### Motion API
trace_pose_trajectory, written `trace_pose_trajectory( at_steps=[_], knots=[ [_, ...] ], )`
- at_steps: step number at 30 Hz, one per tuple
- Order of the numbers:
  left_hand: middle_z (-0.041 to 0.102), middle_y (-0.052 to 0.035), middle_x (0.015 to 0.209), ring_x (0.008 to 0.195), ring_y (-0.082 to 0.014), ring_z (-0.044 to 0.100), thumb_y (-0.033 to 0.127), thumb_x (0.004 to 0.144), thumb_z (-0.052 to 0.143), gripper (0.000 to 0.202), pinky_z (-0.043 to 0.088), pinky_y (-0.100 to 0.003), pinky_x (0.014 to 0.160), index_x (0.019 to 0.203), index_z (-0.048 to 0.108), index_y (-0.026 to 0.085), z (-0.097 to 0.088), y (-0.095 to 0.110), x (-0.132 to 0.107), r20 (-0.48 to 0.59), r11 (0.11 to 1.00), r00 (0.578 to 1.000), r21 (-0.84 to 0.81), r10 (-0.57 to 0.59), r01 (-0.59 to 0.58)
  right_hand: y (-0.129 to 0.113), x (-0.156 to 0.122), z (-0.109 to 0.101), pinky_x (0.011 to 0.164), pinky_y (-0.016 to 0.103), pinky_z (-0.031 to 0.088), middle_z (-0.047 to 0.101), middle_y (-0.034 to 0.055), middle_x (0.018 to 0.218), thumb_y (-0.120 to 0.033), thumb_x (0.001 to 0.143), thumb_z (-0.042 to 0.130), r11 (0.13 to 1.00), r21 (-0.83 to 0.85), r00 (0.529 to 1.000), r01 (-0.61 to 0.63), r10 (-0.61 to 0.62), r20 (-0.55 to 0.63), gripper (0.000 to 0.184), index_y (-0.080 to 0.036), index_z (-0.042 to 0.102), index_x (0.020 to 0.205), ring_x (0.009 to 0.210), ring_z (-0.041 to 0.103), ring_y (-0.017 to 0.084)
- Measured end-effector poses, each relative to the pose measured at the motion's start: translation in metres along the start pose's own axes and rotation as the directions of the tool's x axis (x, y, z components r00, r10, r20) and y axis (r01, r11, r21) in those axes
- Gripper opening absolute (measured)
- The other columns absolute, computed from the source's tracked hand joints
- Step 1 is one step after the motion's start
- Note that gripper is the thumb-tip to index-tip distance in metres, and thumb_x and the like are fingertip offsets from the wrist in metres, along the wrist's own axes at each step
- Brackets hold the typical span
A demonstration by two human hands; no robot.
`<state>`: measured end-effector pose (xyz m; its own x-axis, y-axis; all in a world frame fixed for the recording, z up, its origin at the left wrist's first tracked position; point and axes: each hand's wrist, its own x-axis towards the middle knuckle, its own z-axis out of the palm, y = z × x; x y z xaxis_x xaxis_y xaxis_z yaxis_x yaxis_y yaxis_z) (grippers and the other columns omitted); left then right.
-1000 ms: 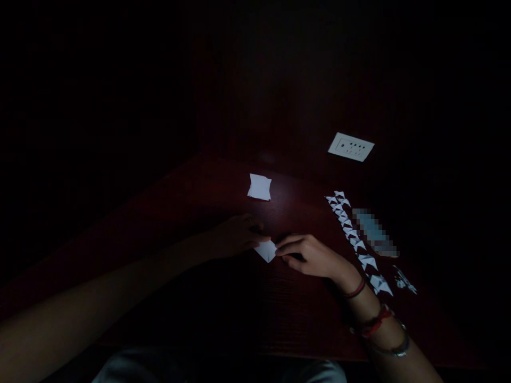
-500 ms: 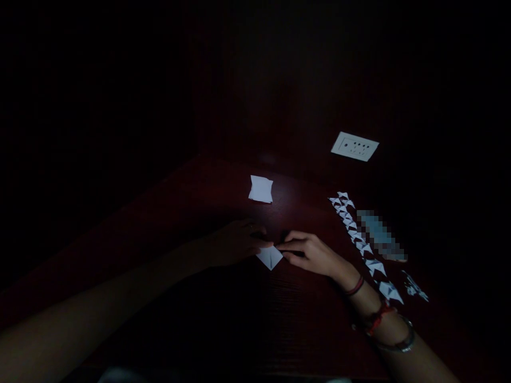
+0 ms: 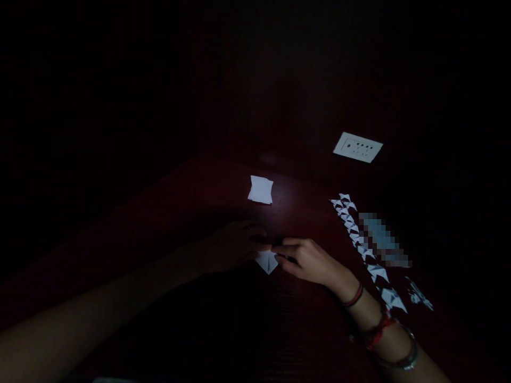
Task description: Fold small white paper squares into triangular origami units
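Note:
A small folded sheet of white paper [image 3: 268, 264] lies on the dark red table between my hands, one corner pointing toward me and a crease down its middle. My left hand [image 3: 235, 247], in deep shadow, has its fingertips on the paper's upper left edge, holding it. From the other side, my right hand [image 3: 309, 259] grips the upper right edge with bent fingers. The fingertips of both hands almost meet at the top of the paper, whose far part they cover.
Beyond my hands sits a stack of white paper squares [image 3: 261, 190]. On the right runs a line of several folded paper pieces [image 3: 353, 227], beside a blurred-out bluish object [image 3: 384, 239] and a crumpled white thing [image 3: 419, 295]. A socket plate [image 3: 358, 147] is on the wall.
My right hand has moved slightly left and nearer to me, its fingers now over the paper's right corner. Less of the paper shows. The view has shifted slightly.

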<state>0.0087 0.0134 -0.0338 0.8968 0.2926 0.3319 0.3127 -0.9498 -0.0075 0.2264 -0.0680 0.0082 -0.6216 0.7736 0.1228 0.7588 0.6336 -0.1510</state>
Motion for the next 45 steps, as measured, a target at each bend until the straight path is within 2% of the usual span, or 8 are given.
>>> trace_pose_trajectory(
  at_steps=[10,15,25,27,29,32,39,45],
  knots=[
    [0.044,0.003,0.126,0.119,-0.0223,0.032,0.028,0.086,0.047,0.036,0.027,-0.037,0.096,0.121,0.045,0.038,-0.001,0.001,-0.003,0.03,0.999,0.998,-0.002,-0.046,0.046,-0.003,-0.008,0.0,0.063,0.021,0.037,0.058,0.002,0.083,-0.02,0.084,0.042,0.998,-0.063,1.0,-0.017,0.018,0.015,0.023,-0.018,0.061,0.097,0.068,0.053,0.01],
    [0.043,0.0028,0.128,0.121,-0.0224,0.03,0.027,0.087,0.046,0.036,0.026,-0.038,0.097,0.121,0.044,0.037,-0.002,0.001,-0.002,0.06,0.999,0.997,-0.001,-0.047,0.047,-0.006,-0.012,-0.003,0.06,0.022,0.035,0.058,0.0016,0.076,-0.018,0.081,0.044,0.998,-0.063,1.0,-0.013,0.014,0.021,0.019,-0.016,0.063,0.081,0.064,0.05,0.01],
    [0.039,0.0028,0.132,0.123,-0.0205,0.03,0.029,0.089,0.043,0.032,0.022,-0.037,0.1,0.12,0.046,0.035,-0.002,0.001,-0.001,0.063,0.998,0.997,-0.051,-0.044,0.047,-0.002,-0.021,-0.004,0.057,0.022,0.033,0.055,0.0004,0.067,-0.014,0.075,0.046,0.999,-0.02,1.0,-0.028,0.028,-0.006,0.016,-0.016,0.059,0.066,0.058,0.046,0.009],
    [0.039,0.0026,0.133,0.123,-0.0207,0.029,0.028,0.089,0.042,0.033,0.023,-0.037,0.1,0.121,0.045,0.035,-0.003,0.001,-0.001,0.069,0.997,0.997,-0.054,-0.045,0.049,0.002,-0.024,-0.003,0.057,0.021,0.035,0.054,0.0005,0.067,-0.014,0.076,0.045,0.999,0.022,0.998,-0.045,0.045,-0.043,0.017,-0.016,0.061,0.073,0.058,0.046,0.009],
    [0.037,0.002,0.134,0.124,-0.0215,0.027,0.028,0.089,0.042,0.033,0.024,-0.038,0.1,0.121,0.044,0.035,-0.003,0.002,-0.002,0.068,0.998,0.997,-0.049,-0.041,0.044,0.004,-0.025,-0.003,0.059,0.021,0.037,0.056,0.0014,0.071,-0.015,0.079,0.043,0.996,0.077,0.993,-0.056,0.063,-0.095,0.022,-0.015,0.062,0.09,0.06,0.048,0.01],
    [0.035,0.0004,0.134,0.125,-0.023,0.025,0.027,0.088,0.043,0.035,0.025,-0.039,0.098,0.123,0.043,0.035,-0.003,0.003,-0.003,0.049,0.999,0.998,-0.036,-0.039,0.04,0.005,-0.024,-0.001,0.061,0.021,0.039,0.058,0.003,0.08,-0.016,0.081,0.042,0.991,0.121,0.991,-0.05,0.065,-0.118,0.032,-0.016,0.055,0.111,0.064,0.051,0.01],
    [0.035,-0.0013,0.134,0.124,-0.0232,0.026,0.028,0.089,0.042,0.034,0.026,-0.039,0.098,0.122,0.044,0.035,0.001,0.003,-0.003,0.034,0.998,0.998,-0.033,-0.046,0.047,-0.001,-0.017,0.003,0.07,0.024,0.043,0.061,0.0046,0.09,-0.019,0.083,0.043,0.995,0.079,0.998,-0.06,0.06,0.002,0.035,-0.019,0.052,0.117,0.076,0.057,0.013],
    [0.031,-0.0009,0.136,0.123,-0.0241,0.027,0.03,0.088,0.044,0.035,0.026,-0.04,0.098,0.123,0.042,0.035,0.005,0.001,-0.003,0.003,0.997,0.998,-0.034,-0.071,0.071,0.0,-0.014,0.005,0.08,0.027,0.045,0.061,0.0061,0.106,-0.02,0.084,0.043,0.991,0.115,0.998,-0.069,0.07,-0.006,0.033,-0.018,0.053,0.115,0.088,0.058,0.015]
  ],
)
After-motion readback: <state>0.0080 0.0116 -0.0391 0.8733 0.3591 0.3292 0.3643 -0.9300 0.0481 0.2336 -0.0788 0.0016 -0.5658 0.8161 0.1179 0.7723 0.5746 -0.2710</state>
